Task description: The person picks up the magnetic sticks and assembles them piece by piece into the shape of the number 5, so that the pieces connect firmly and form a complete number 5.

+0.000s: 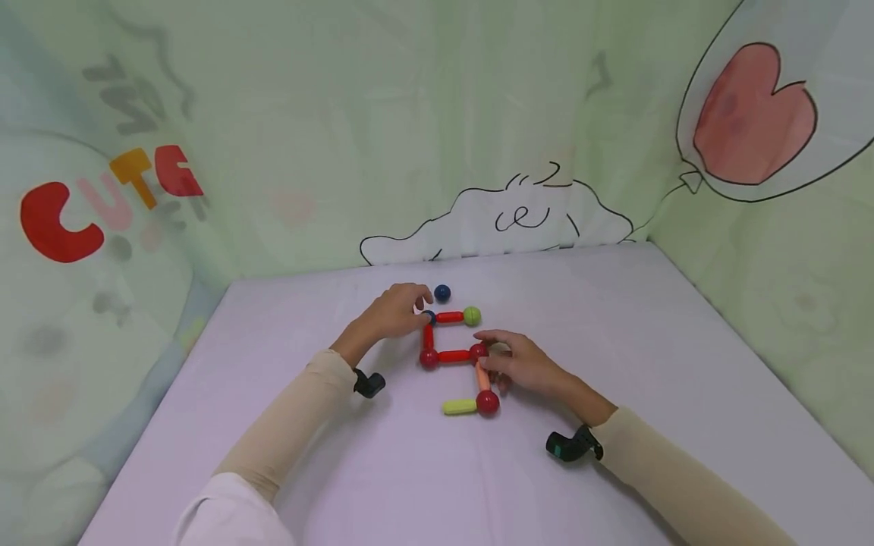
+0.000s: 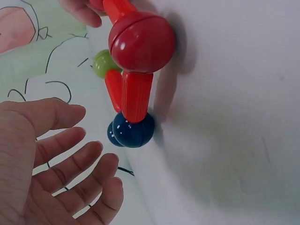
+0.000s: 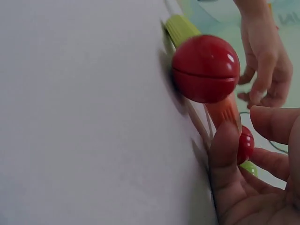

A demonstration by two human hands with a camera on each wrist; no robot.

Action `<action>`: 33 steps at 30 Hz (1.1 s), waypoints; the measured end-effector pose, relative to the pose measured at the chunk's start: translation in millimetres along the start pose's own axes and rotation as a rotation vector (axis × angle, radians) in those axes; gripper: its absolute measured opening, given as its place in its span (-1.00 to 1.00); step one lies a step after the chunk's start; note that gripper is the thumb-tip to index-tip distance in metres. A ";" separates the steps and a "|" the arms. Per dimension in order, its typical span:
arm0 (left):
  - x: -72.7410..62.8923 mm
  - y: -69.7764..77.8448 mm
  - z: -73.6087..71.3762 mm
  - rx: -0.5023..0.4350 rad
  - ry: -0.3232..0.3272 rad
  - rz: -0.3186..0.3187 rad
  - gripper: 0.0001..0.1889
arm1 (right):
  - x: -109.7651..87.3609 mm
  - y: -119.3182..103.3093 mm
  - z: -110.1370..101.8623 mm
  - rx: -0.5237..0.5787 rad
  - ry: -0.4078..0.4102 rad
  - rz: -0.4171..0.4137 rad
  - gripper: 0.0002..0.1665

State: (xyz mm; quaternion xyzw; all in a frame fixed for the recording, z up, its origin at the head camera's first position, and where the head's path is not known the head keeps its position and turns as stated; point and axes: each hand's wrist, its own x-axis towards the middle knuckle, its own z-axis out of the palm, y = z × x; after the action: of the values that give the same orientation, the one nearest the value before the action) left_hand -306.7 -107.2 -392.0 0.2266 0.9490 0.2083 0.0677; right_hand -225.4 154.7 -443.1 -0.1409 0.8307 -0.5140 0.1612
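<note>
A connected chain of sticks and balls lies on the table. At its top, a red stick point(image 1: 450, 317) links a green ball point(image 1: 472, 316) to a blue ball point(image 2: 133, 129). More red sticks point(image 1: 454, 356) run through a corner red ball point(image 1: 429, 359) to another red ball point(image 3: 246, 145), which my right hand point(image 1: 522, 364) pinches between thumb and finger. From there an orange stick point(image 1: 483, 377) leads to a large red ball point(image 1: 488, 403) and a yellow-green stick point(image 1: 460, 407). My left hand point(image 1: 399, 309) hovers beside the chain's blue ball, fingers spread and relaxed, holding nothing.
Just behind the chain sits a separate dark blue ball point(image 1: 442, 293). A pale cloth covers the table point(image 1: 382, 470). Printed fabric walls point(image 1: 307, 136) stand along its back and sides.
</note>
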 end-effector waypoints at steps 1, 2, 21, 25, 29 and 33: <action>2.7 -0.2 -0.5 0.001 0.008 -0.007 -0.66 | -2.1 -2.0 0.0 -0.039 0.007 -0.012 -0.36; 5.0 0.3 -1.6 -0.003 0.012 -0.022 -0.63 | -4.1 -4.0 -0.4 -0.075 0.012 -0.026 -0.34; 43.1 -6.2 18.2 -0.010 0.005 -0.060 -0.39 | -27.5 -5.3 -14.0 -0.456 -0.200 -0.117 0.36; 47.0 -5.4 23.9 0.005 -0.017 -0.030 -0.40 | -29.2 -2.3 -11.6 -0.472 -0.210 -0.130 0.39; 49.3 -5.0 28.0 0.035 -0.037 -0.034 -0.45 | -30.1 -0.4 -9.5 -0.473 -0.202 -0.141 0.40; 50.0 -3.9 30.2 0.037 -0.038 -0.070 -0.47 | -30.4 0.7 -6.9 -0.462 -0.180 -0.144 0.35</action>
State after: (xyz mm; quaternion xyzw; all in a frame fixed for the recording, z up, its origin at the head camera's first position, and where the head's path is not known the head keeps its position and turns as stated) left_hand -346.0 -76.4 -422.6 0.1982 0.9586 0.1840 0.0888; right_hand -200.6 172.7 -437.1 -0.2779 0.8962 -0.3062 0.1609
